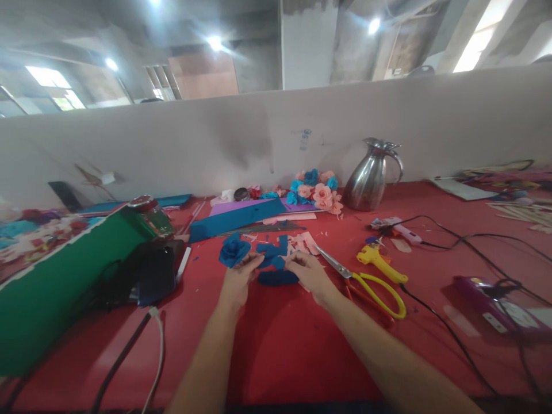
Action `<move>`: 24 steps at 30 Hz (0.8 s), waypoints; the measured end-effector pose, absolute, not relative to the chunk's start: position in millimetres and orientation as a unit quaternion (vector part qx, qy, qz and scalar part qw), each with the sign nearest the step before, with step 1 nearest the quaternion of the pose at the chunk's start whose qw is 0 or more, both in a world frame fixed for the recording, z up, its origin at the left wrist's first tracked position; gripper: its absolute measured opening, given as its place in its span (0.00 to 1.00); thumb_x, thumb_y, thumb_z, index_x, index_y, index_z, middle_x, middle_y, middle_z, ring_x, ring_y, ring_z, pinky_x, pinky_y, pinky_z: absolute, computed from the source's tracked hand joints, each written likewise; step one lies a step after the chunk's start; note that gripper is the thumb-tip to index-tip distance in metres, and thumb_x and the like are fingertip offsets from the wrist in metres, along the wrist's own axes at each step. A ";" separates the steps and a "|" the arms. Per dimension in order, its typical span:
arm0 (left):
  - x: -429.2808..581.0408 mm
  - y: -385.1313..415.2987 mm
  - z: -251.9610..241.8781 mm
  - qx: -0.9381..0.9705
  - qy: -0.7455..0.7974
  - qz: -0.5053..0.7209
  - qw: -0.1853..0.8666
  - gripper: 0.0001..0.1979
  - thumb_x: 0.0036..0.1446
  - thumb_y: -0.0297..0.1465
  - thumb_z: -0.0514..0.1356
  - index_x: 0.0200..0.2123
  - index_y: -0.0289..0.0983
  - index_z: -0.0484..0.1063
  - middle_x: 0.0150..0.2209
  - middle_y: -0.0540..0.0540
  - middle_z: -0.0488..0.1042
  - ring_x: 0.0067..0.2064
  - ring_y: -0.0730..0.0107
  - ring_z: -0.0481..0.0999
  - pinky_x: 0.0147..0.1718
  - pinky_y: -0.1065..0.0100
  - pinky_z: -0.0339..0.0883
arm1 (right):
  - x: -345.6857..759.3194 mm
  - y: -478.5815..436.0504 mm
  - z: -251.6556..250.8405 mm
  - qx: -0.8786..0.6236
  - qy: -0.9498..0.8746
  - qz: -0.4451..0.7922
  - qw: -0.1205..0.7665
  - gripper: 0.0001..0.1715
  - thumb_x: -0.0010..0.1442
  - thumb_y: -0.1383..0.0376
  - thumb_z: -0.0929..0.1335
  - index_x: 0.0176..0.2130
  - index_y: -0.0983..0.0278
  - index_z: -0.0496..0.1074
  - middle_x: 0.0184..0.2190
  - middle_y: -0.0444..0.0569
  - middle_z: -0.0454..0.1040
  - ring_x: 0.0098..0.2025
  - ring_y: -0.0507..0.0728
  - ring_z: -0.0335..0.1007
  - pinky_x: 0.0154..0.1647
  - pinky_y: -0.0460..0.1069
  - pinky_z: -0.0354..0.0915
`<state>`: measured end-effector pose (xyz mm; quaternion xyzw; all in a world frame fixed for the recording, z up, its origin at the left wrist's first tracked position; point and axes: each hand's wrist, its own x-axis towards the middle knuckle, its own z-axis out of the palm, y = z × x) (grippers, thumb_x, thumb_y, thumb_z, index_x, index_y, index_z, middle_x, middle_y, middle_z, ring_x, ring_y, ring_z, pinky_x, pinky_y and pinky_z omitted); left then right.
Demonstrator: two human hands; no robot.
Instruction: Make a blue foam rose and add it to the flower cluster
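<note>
Between the closed fingers of my left hand [242, 276] is a dark blue paper flower [233, 251], its bloom pointing up and away to the left. My right hand [311, 274] is closed in a pinch at the edge of a small blue paper petal [278, 263], a short way right of the flower. Blue paper pieces [272, 251] lie just beyond my fingertips. Below the petal, a darker blue strip [278, 279] rests on the red table. Scissors [366, 284] with yellow handles lie open right of my right hand.
A yellow glue gun [380, 261] and a pink one [399, 229] lie right with trailing cords. Behind stand a steel jug [368, 175] and pink and blue paper flowers [321, 192]. A green box [77, 276], a glass jar [150, 215] and a dark phone [158, 273] sit left.
</note>
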<state>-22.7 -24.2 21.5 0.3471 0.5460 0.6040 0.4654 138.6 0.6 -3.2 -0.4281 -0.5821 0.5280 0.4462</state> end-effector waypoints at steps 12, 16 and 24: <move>-19.8 -21.5 14.0 0.380 0.552 0.604 0.432 0.09 0.36 0.33 0.69 0.21 0.36 0.74 0.20 0.50 0.70 0.25 0.71 0.68 0.25 0.69 0.60 | 135.3 -1.2 2.0 -0.410 -0.491 0.633 0.436 0.06 0.40 0.65 0.68 0.25 0.63 0.69 0.19 0.39 0.66 0.23 0.49 0.59 0.26 0.45 0.54; -19.9 -24.4 18.0 0.385 0.540 0.579 0.474 0.09 0.39 0.35 0.68 0.23 0.36 0.74 0.17 0.53 0.65 0.19 0.77 0.62 0.21 0.70 0.54 | 137.7 -1.9 5.9 -0.404 -0.500 0.637 0.425 0.04 0.40 0.67 0.67 0.24 0.64 0.70 0.18 0.39 0.66 0.23 0.48 0.59 0.27 0.45 0.54; -15.0 -28.8 18.6 0.354 0.509 0.529 0.579 0.19 0.35 0.31 0.71 0.34 0.35 0.75 0.23 0.53 0.70 0.15 0.86 0.53 0.15 0.74 0.43 | 136.0 -4.4 6.2 -0.392 -0.516 0.635 0.422 0.05 0.41 0.66 0.67 0.25 0.62 0.70 0.22 0.39 0.70 0.26 0.50 0.63 0.30 0.46 0.59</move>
